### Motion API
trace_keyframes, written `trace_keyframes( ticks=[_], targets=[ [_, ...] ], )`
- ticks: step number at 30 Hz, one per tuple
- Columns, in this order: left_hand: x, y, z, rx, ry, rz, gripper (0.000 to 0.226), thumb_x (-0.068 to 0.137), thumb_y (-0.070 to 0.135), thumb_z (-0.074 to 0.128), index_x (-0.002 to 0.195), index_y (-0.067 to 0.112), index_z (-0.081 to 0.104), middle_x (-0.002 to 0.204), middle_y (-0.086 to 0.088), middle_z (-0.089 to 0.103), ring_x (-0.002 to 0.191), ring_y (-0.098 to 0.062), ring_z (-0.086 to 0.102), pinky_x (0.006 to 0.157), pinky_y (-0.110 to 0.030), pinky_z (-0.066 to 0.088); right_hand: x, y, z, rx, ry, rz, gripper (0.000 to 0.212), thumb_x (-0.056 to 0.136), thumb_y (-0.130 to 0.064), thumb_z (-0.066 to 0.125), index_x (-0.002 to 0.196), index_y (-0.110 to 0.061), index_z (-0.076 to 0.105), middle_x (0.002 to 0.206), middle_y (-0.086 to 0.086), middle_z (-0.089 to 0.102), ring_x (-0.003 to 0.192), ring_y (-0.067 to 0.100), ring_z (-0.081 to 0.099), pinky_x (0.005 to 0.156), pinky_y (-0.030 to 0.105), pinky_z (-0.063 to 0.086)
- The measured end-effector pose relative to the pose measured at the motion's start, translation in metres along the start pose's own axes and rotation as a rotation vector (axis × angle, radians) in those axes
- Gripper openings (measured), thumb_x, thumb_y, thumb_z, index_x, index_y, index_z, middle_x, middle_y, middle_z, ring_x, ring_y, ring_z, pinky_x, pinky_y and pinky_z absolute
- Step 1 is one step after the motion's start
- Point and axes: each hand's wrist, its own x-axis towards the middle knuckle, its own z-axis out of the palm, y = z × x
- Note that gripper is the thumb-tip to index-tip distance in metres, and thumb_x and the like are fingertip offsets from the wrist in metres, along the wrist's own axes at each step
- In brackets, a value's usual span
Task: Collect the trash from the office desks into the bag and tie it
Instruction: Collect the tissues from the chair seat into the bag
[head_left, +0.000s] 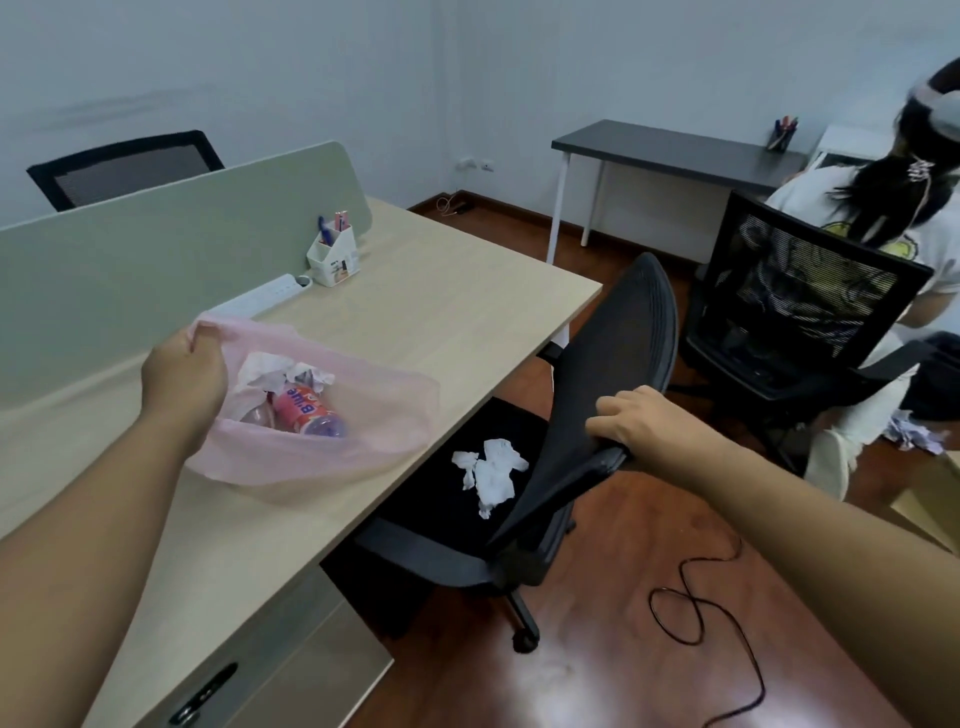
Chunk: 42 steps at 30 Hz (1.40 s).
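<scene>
Pale blue walls and a reddish wood floor surround the light wood desk (441, 306) in front of you. At the far left a black mesh chair (124, 166) stands behind the grey-green divider (171, 234) along the desk's back edge. Your left hand (184, 376) pinches the rim of the pink bag (363, 436), fingers curled on the plastic, and holds its mouth open over the desk top. Inside the bag you can see crumpled paper (283, 371) and a red-labelled bottle (306, 413). Behind the bag, against the divider, lie a white power strip (265, 296) and a white pen holder (332, 257).

To the right, crumpled white tissue (491, 470) lies on the seat of the black office chair (618, 332), which sits partly under the desk edge. Your right hand (644, 423) grips the edge of that chair's backrest, fingers curled over it. A black cable (691, 613) loops on the floor below your right arm. At the far right another person (852, 208) sits in a second mesh chair (810, 312) by a dark desk (675, 150) that carries a cup of pens (782, 135).
</scene>
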Motion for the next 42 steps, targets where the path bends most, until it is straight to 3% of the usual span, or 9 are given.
trace_keyframes(
  ticks=[8, 13, 18, 20, 23, 26, 29, 38, 42],
  targets=[
    [-0.012, -0.003, 0.005, 0.062, -0.016, 0.010, 0.044, 0.098, 0.039, 0.034, 0.120, 0.016, 0.065, 0.124, -0.016, 0.063, 0.113, -0.036, 0.056, 0.095, -0.041, 0.042, -0.060, 0.050, 0.001, -0.071, -0.060, -0.005, 0.044, 0.052, -0.016, 0.086, 0.084, -0.025, 0.059, 0.078, -0.006, 0.048, 0.065, 0.017, 0.049, 0.064, 0.032, 0.047],
    [-0.019, 0.006, 0.015, 0.058, -0.018, 0.007, 0.044, 0.101, 0.036, 0.033, 0.121, 0.012, 0.065, 0.127, -0.019, 0.061, 0.115, -0.038, 0.054, 0.097, -0.041, 0.041, -0.079, 0.070, 0.000, -0.132, -0.052, 0.026, 0.042, 0.059, -0.010, 0.081, 0.093, -0.023, 0.061, 0.088, -0.004, 0.055, 0.076, 0.020, 0.054, 0.073, 0.031, 0.047],
    [-0.026, 0.012, 0.016, 0.028, -0.024, 0.015, 0.041, 0.102, 0.032, 0.034, 0.119, 0.010, 0.065, 0.123, -0.020, 0.061, 0.111, -0.036, 0.055, 0.086, -0.034, 0.037, -0.065, 0.050, -0.041, -0.365, -0.620, 0.046, 0.066, 0.083, -0.032, 0.069, 0.139, -0.033, 0.035, 0.137, -0.004, 0.042, 0.125, 0.024, 0.042, 0.103, 0.036, 0.038],
    [-0.026, 0.013, 0.013, 0.018, -0.032, 0.019, 0.041, 0.102, 0.032, 0.035, 0.117, 0.011, 0.066, 0.120, -0.018, 0.062, 0.103, -0.032, 0.054, 0.085, -0.034, 0.037, -0.046, 0.032, -0.061, -0.404, -0.892, 0.108, 0.089, 0.073, -0.039, 0.079, 0.146, -0.034, 0.027, 0.144, -0.003, 0.038, 0.131, 0.026, 0.038, 0.102, 0.041, 0.040],
    [-0.027, 0.016, 0.007, 0.024, -0.037, 0.028, 0.040, 0.102, 0.031, 0.036, 0.116, 0.012, 0.068, 0.114, -0.015, 0.062, 0.096, -0.027, 0.051, 0.083, -0.032, 0.036, -0.014, 0.003, -0.090, -0.260, -1.070, 0.245, 0.093, 0.079, -0.033, 0.078, 0.152, -0.027, 0.021, 0.153, 0.003, 0.033, 0.136, 0.028, 0.040, 0.095, 0.037, 0.042],
    [-0.027, 0.017, 0.001, 0.035, -0.022, 0.037, 0.039, 0.101, 0.031, 0.037, 0.115, 0.012, 0.069, 0.113, -0.016, 0.064, 0.101, -0.031, 0.056, 0.084, -0.035, 0.039, 0.034, -0.026, -0.093, -0.112, -0.818, 0.210, 0.084, 0.083, -0.036, 0.073, 0.150, -0.021, 0.025, 0.152, 0.003, 0.035, 0.135, 0.027, 0.040, 0.100, 0.028, 0.039],
    [-0.026, 0.015, -0.008, 0.031, -0.017, 0.032, 0.038, 0.101, 0.031, 0.038, 0.115, 0.012, 0.068, 0.117, -0.015, 0.065, 0.100, -0.028, 0.056, 0.084, -0.035, 0.040, 0.093, -0.057, -0.063, 0.197, -0.466, 0.254, 0.079, 0.077, -0.048, 0.073, 0.142, -0.026, 0.034, 0.139, 0.001, 0.045, 0.127, 0.028, 0.047, 0.094, 0.039, 0.046],
    [-0.023, -0.004, -0.034, -0.005, -0.063, 0.065, 0.026, 0.100, 0.034, 0.045, 0.097, 0.025, 0.069, 0.100, 0.001, 0.070, 0.095, -0.020, 0.062, 0.083, -0.033, 0.048, 0.242, -0.134, 0.007, 0.733, 0.009, 0.581, 0.103, 0.081, -0.039, 0.074, 0.154, -0.029, 0.002, 0.145, 0.014, 0.024, 0.129, 0.037, 0.031, 0.096, 0.045, 0.041],
    [-0.015, -0.020, -0.048, -0.017, -0.060, 0.059, 0.025, 0.100, 0.036, 0.044, 0.091, 0.034, 0.068, 0.093, 0.016, 0.069, 0.089, -0.008, 0.062, 0.079, -0.026, 0.048, 0.272, -0.140, 0.033, 0.550, 0.024, 0.539, 0.059, 0.090, -0.040, 0.064, 0.143, -0.032, 0.039, 0.148, 0.008, 0.029, 0.132, 0.037, 0.026, 0.098, 0.040, 0.039]
  ],
)
